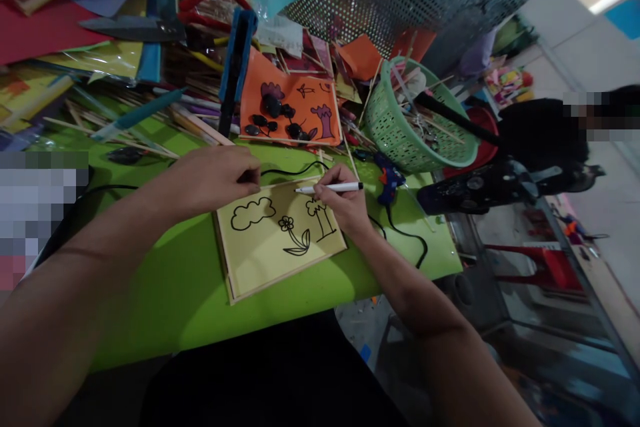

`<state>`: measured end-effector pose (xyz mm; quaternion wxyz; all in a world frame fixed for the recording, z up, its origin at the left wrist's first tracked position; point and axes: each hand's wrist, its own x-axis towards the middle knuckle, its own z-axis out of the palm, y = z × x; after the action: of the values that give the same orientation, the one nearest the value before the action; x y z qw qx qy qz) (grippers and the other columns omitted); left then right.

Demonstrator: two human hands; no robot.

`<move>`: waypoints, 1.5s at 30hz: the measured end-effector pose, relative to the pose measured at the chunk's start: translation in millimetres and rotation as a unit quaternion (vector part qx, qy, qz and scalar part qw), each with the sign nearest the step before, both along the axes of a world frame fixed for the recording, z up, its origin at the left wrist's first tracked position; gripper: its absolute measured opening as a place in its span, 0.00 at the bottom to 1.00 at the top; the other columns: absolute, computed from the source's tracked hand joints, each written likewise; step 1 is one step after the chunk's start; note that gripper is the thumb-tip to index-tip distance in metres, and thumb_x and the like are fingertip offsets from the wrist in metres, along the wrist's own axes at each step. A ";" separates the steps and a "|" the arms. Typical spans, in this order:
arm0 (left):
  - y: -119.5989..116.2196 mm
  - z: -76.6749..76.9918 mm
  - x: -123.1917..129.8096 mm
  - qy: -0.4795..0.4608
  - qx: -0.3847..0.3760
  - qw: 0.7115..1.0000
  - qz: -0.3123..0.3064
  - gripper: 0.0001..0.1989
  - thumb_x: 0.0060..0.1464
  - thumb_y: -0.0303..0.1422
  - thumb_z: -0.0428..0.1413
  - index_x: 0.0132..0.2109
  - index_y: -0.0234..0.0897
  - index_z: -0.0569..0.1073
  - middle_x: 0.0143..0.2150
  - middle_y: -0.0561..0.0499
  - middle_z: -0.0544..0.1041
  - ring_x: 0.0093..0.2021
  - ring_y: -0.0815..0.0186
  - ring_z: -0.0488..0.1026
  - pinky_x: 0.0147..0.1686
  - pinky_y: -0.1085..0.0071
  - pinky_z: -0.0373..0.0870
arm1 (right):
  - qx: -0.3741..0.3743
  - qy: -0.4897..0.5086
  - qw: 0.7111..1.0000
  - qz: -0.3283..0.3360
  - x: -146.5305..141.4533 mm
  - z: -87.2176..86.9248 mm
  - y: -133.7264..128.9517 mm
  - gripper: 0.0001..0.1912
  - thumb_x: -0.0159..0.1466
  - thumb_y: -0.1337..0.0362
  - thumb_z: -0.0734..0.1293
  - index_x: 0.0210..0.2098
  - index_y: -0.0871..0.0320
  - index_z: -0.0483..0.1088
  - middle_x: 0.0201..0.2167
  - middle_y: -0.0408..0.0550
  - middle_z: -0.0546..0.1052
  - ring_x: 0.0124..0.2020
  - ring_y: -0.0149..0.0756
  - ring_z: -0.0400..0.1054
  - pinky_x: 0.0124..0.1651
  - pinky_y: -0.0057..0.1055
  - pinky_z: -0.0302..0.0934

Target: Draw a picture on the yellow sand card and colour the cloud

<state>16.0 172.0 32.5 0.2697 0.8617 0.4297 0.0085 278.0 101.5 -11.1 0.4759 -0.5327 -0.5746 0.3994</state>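
A: Right hand (346,205)?
B: Fingers pinched round a slim white marker with a black end (346,186). Long axis 9-to-3, tip at 9.
A: Yellow rectangular paper sheet with thin wooden edging (250,265)?
B: Mostly 8 o'clock from those fingers. Tip over its upper part, 12 o'clock of the black line-drawn flower (287,223). Contact unclear.
A: Left hand (215,175)?
B: Sheet's 11 o'clock edge, fingers curled, grip can't tell. Right's nearer the tip.
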 end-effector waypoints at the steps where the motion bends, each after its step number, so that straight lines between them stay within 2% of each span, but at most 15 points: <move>1: -0.2 0.3 0.1 -0.003 -0.004 1.000 0.001 0.10 0.56 0.38 0.53 0.38 0.40 0.77 0.43 0.45 0.79 0.42 0.55 0.74 0.38 0.63 0.62 | -0.001 -0.003 1.000 0.000 0.1 -0.3 -0.1 0.12 0.61 0.58 0.75 0.30 0.53 0.68 0.25 0.38 0.71 0.27 0.31 0.63 0.32 0.32 0.57; 20: -5.7 9.7 2.1 0.011 -0.003 1.000 -0.008 0.09 0.61 0.33 0.52 0.41 0.35 0.76 0.45 0.44 0.78 0.41 0.61 0.70 0.36 0.67 0.58 | -0.003 -0.015 1.000 0.007 -1.7 3.8 -1.2 0.10 0.60 0.59 0.74 0.30 0.53 0.69 0.25 0.39 0.72 0.27 0.32 0.64 0.32 0.33 0.58; 28: -2.8 3.0 -0.6 -0.003 0.003 1.000 -0.006 0.08 0.58 0.35 0.53 0.38 0.39 0.76 0.43 0.45 0.79 0.42 0.56 0.74 0.36 0.64 0.61 | -0.010 -0.020 1.000 0.010 -2.1 3.2 -1.9 0.11 0.61 0.58 0.73 0.30 0.53 0.68 0.24 0.38 0.71 0.27 0.31 0.63 0.31 0.31 0.57; 36: -2.4 -1.2 -2.9 -0.026 0.009 1.000 -0.005 0.06 0.59 0.36 0.54 0.35 0.41 0.73 0.42 0.44 0.80 0.41 0.55 0.75 0.35 0.62 0.62 | -0.006 0.005 1.000 0.019 -2.1 -3.7 0.5 0.10 0.60 0.59 0.74 0.31 0.54 0.69 0.25 0.38 0.71 0.26 0.30 0.63 0.30 0.29 0.56; 45: -1.7 -4.2 -4.0 -0.035 0.012 0.999 -0.006 0.06 0.59 0.36 0.53 0.35 0.41 0.73 0.41 0.44 0.79 0.41 0.55 0.74 0.36 0.61 0.61 | -0.013 0.011 1.000 0.021 -1.2 -3.4 0.3 0.10 0.60 0.59 0.74 0.31 0.54 0.69 0.25 0.38 0.71 0.27 0.30 0.64 0.32 0.29 0.57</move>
<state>12.0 170.4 28.2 0.2743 0.8668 0.4142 0.0422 276.7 101.8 -14.5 0.4670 -0.5223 -0.5748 0.4228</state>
